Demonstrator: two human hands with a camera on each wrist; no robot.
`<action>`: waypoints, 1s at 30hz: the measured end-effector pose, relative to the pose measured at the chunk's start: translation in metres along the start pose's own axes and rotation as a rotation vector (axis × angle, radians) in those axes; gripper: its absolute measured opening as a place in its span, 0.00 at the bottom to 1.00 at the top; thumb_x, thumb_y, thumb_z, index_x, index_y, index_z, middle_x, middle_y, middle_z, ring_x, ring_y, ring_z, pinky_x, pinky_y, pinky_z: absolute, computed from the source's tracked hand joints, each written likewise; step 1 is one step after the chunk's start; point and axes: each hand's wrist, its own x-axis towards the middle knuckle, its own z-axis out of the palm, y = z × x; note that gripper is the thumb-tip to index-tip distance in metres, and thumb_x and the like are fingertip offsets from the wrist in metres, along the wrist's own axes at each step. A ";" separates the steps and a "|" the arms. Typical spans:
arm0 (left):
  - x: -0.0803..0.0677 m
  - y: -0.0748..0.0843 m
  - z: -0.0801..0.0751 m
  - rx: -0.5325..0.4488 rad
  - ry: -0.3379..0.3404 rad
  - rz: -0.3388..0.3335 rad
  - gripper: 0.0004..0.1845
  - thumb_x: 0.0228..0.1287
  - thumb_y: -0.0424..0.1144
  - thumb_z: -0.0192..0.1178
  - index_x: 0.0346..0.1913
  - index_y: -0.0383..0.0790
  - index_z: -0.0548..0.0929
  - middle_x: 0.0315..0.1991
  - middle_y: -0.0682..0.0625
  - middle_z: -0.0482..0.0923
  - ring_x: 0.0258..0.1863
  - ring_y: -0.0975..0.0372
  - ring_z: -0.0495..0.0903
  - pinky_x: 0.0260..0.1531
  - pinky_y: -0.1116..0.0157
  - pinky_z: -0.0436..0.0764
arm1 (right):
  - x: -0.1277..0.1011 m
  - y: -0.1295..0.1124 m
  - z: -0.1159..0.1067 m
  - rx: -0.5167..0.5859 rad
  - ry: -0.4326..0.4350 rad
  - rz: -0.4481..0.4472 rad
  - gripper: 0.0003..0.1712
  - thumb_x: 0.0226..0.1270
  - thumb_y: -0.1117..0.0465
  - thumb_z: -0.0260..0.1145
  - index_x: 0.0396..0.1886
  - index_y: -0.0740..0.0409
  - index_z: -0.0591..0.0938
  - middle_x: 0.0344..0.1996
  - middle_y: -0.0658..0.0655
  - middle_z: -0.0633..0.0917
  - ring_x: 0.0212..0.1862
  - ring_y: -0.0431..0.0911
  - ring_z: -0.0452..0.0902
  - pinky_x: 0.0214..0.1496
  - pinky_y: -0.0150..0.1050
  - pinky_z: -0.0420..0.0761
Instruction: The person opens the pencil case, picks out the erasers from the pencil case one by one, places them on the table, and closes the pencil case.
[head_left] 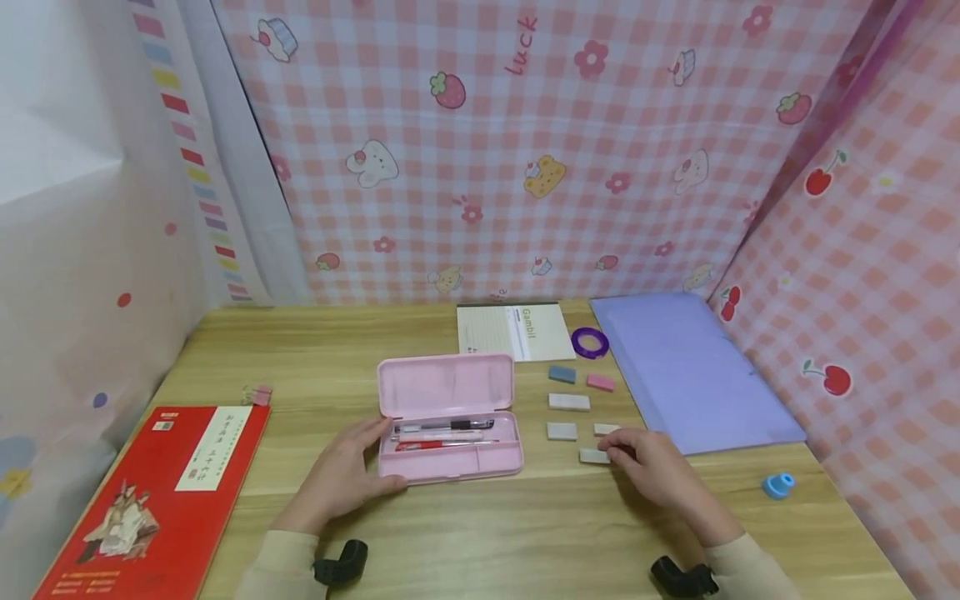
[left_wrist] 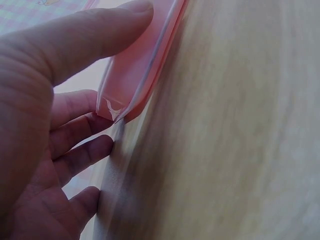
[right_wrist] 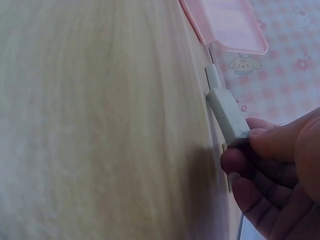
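An open pink pencil case [head_left: 502,463] stands mid-table with several pens [head_left: 442,437] in its tray. My left hand [head_left: 348,467] grips the case's left end, thumb at the front corner and index finger near the hinge. In the left wrist view the thumb lies over the case's edge [left_wrist: 132,75]. Between thumb and fingertips, my right hand [head_left: 652,467] pinches one end of a white eraser [right_wrist: 227,115]. Beside it lie more pale erasers [head_left: 562,431], a blue-grey eraser [head_left: 562,374] and a pink eraser [head_left: 600,382].
Behind the case are a notepad [head_left: 487,329] and a purple tape roll [head_left: 590,342]. A lilac folder [head_left: 697,367] covers the back right, with a small blue object [head_left: 778,486] in front. At left lie a red book [head_left: 195,533] and a pink binder clip [head_left: 260,395].
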 end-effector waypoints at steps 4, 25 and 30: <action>0.000 0.001 -0.001 -0.004 0.001 -0.001 0.51 0.41 0.59 0.76 0.68 0.40 0.70 0.68 0.42 0.66 0.66 0.43 0.64 0.63 0.42 0.64 | 0.002 0.002 0.003 -0.037 0.010 -0.002 0.08 0.67 0.67 0.63 0.40 0.53 0.86 0.39 0.48 0.86 0.42 0.44 0.82 0.43 0.39 0.83; 0.001 0.002 0.000 0.002 0.003 0.003 0.51 0.41 0.59 0.76 0.69 0.39 0.69 0.68 0.42 0.66 0.66 0.43 0.64 0.63 0.42 0.64 | 0.004 0.002 0.010 -0.122 0.007 -0.028 0.10 0.57 0.63 0.72 0.40 0.51 0.86 0.35 0.45 0.83 0.38 0.39 0.77 0.42 0.40 0.80; 0.000 0.002 -0.002 -0.006 -0.011 -0.016 0.52 0.40 0.60 0.75 0.69 0.40 0.68 0.68 0.42 0.66 0.66 0.44 0.64 0.64 0.42 0.64 | 0.008 -0.003 0.005 -0.088 0.002 -0.003 0.11 0.59 0.61 0.72 0.42 0.53 0.86 0.37 0.47 0.84 0.39 0.40 0.79 0.43 0.41 0.81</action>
